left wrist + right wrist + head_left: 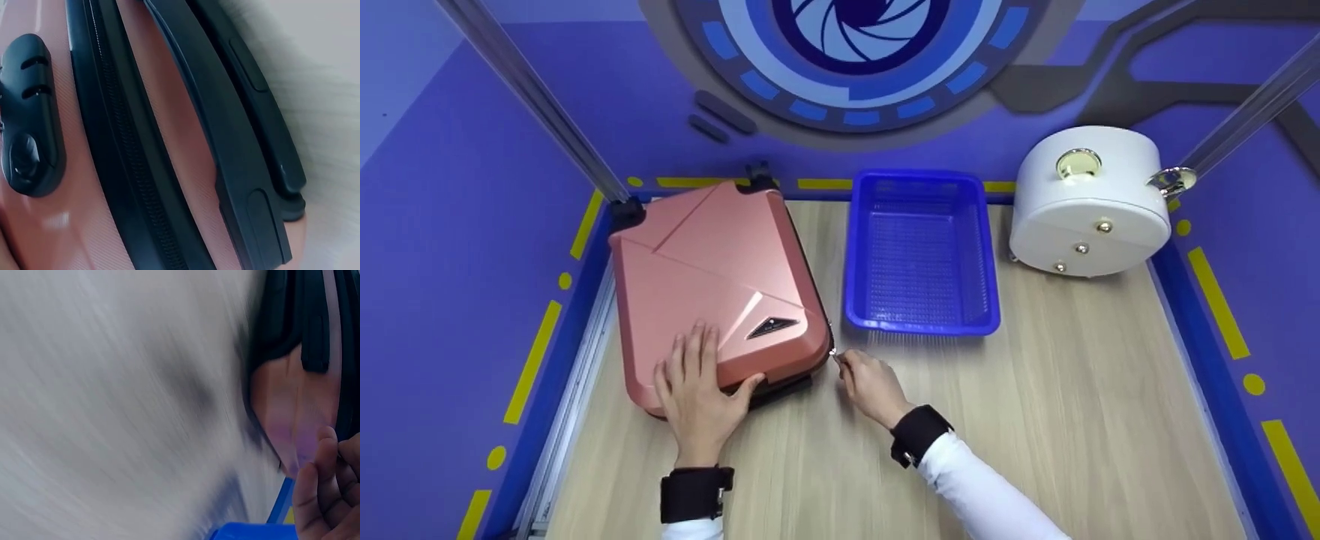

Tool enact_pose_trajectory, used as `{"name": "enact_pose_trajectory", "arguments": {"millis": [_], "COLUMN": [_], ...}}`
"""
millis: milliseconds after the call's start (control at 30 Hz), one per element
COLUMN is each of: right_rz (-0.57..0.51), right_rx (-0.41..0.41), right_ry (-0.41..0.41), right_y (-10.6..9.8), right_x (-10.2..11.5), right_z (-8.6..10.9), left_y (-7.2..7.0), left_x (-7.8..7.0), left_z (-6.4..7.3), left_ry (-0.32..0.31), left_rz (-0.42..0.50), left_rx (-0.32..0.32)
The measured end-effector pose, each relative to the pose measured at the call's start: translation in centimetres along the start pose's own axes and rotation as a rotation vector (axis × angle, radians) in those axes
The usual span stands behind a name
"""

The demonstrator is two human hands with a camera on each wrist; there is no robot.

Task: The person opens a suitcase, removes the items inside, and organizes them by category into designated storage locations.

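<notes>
A rose-pink hard-shell suitcase (pixel 701 270) lies flat at the left of the table. My left hand (pixel 699 401) rests on its near end, fingers extended over the shell and thumb at the front edge. At the suitcase's near right corner, my right hand (pixel 874 386) pinches a small metal zipper pull (pixel 834 354). The left wrist view shows the black zipper (pixel 126 124) running between a combination lock (pixel 31 115) and a black carry handle (pixel 219 129). In the right wrist view, the curled right fingers (pixel 326 467) are beside the suitcase corner; the pull is hidden there.
A blue plastic basket (pixel 994 300) stands to the right of the suitcase, close beyond my right hand. Farther right is a white rounded case (pixel 1087 195) with gold-coloured fittings. Blue-purple walls (pixel 457 247) enclose the wood-grain table (pixel 1072 405) at the back and both sides.
</notes>
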State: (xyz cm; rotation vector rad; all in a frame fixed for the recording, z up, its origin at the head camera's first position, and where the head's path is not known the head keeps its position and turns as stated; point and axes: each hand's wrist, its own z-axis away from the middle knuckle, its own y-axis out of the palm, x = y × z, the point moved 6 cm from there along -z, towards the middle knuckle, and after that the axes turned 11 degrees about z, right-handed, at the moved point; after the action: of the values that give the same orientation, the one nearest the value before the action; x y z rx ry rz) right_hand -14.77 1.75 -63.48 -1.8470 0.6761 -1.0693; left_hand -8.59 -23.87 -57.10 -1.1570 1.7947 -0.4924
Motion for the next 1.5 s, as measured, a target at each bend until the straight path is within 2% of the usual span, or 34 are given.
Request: {"name": "enact_pose_trajectory", "arguments": {"millis": [267,500,633,733,800,900,1000,1067,1200,1267,1333,1400,1500], "right_rz": [0.027,0.111,0.138,0.130,0.109,0.062,0.022,-0.019,-0.098,-0.121,-0.126,-0.104,-0.039], "right_rx": [0.002,-0.021,0.014,0.035,0.038,0.062,0.052,0.017,-0.144,-0.244,-0.330,-0.382,-0.381], "right_ry": [-0.086,-0.136,-0.180,-0.184,-0.173,-0.160,-0.168,-0.170,-0.161,-0.162,-0.166,-0.173,-0.192], "right_y": [0.7,1.6,2.8,3.5,3.7,3.7,3.1,2.2,-0.5,-2.0,-3.3,-4.4,-5.1], "right_x": [2.8,4.6,6.6,7.5,7.7,7.3,6.8,6.2,4.8,4.1,3.6,3.3,3.1], "right_z": [1.4,1.0,0.5,0.3,0.1,0.1,0.4,0.4,-0.5,-1.2,-2.0,-2.9,-4.2], "left_y": [0.6,2.6,3.8,4.2,4.1,3.7,2.9,2.5,2.4,2.9,3.8,5.0,6.8], "left_x": [-0.9,-2.6,-3.5,-3.8,-3.8,-3.8,-3.8,-3.9,-3.9,-4.0,-4.1,-4.1,-3.8], "left_z": [-0.2,-0.8,-1.3,-1.5,-1.6,-1.3,-0.3,0.9,4.2,6.1,7.8,9.1,9.9], "left_ry": [-0.035,-0.073,-0.120,-0.138,-0.131,-0.083,-0.005,0.040,0.061,0.033,-0.007,-0.067,-0.191], "left_rz": [0.015,-0.013,-0.029,-0.027,-0.010,0.042,0.107,0.136,0.172,0.186,0.208,0.219,0.233], "left_rx": [-0.029,-0.075,-0.062,-0.048,-0.049,-0.060,-0.103,-0.146,-0.244,-0.258,-0.245,-0.194,-0.088]}}
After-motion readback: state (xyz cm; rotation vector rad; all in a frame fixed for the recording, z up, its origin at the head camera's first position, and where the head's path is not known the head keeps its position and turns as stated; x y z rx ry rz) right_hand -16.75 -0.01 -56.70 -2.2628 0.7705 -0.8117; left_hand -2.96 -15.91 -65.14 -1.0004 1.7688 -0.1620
